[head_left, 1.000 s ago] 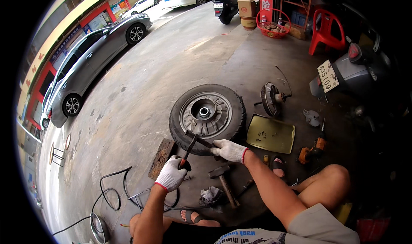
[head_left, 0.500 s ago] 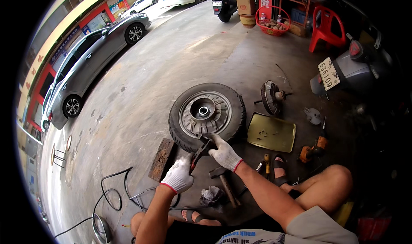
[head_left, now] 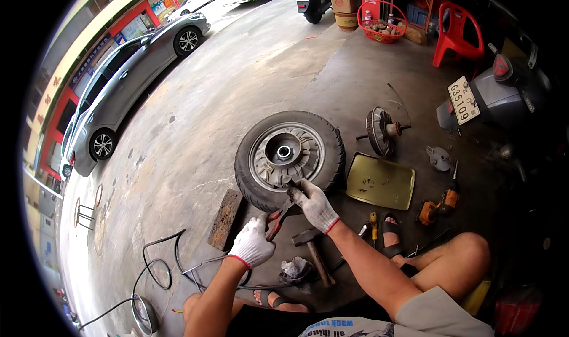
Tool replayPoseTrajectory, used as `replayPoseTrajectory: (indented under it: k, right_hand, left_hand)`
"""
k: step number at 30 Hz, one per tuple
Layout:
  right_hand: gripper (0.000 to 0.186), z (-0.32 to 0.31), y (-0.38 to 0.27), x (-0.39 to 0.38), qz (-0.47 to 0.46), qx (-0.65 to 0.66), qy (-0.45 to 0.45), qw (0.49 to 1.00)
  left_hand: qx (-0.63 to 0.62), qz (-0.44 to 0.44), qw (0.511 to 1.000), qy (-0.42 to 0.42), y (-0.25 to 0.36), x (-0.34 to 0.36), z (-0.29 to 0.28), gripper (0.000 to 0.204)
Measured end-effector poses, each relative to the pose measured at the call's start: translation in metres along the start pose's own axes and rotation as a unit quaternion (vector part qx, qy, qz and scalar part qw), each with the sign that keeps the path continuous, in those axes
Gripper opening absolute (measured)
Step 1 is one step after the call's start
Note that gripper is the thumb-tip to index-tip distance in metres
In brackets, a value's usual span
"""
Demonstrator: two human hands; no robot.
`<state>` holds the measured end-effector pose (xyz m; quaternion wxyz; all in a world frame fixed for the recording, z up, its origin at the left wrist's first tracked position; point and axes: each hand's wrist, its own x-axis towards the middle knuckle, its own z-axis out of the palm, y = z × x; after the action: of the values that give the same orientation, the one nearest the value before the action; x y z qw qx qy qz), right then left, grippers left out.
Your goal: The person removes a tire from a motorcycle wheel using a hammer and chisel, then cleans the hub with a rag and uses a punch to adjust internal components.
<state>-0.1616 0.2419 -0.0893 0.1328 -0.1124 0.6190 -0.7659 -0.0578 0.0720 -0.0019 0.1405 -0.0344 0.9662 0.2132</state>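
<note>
In front of me a wheel hub with its tyre (head_left: 252,186) lies flat on the ground. My left hand (head_left: 252,242), in a white knitted glove, is closed round the red handles of a pair of pliers (head_left: 275,219) at the tyre's near edge. My right hand (head_left: 317,206), gloved likewise, is closed over the near side of the wheel, beside the pliers' jaw end. A small dark piece shows at its fingertips, but I cannot make out what it is. The glove's fingers partly hide the pliers' jaws.
Right of the wheel lie a motor stator (head_left: 379,131), a yellow tray (head_left: 379,183), a metal cover (head_left: 439,158) and an orange cordless drill (head_left: 435,209). Nearer me are a hammer (head_left: 315,257), a rusty block (head_left: 226,219), a screwdriver (head_left: 374,225) and a black hose (head_left: 142,269). A scooter (head_left: 498,94) stands at right.
My right hand has moved slightly right, away from the pliers' jaws, with the dark piece at its fingertips. My left hand keeps hold of the pliers. The view has shifted a little.
</note>
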Motion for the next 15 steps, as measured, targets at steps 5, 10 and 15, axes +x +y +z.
replayPoseTrajectory:
  k: [5,10,15]
  right_hand:
    - [0.017,-0.007,-0.018,0.012,-0.066,0.110,0.005,0.992]
    - [0.011,-0.041,0.024,-0.006,-0.020,-0.033,0.213,0.976]
    - [0.020,-0.041,0.097,-0.064,0.084,-0.253,0.122,0.956]
  left_hand:
    - [0.018,-0.014,0.996,0.088,0.001,0.008,-0.034,0.052]
    - [0.026,-0.025,0.985,0.170,-0.005,0.053,-0.077,0.042]
    - [0.078,0.032,0.973,0.217,-0.047,0.112,-0.080,0.036]
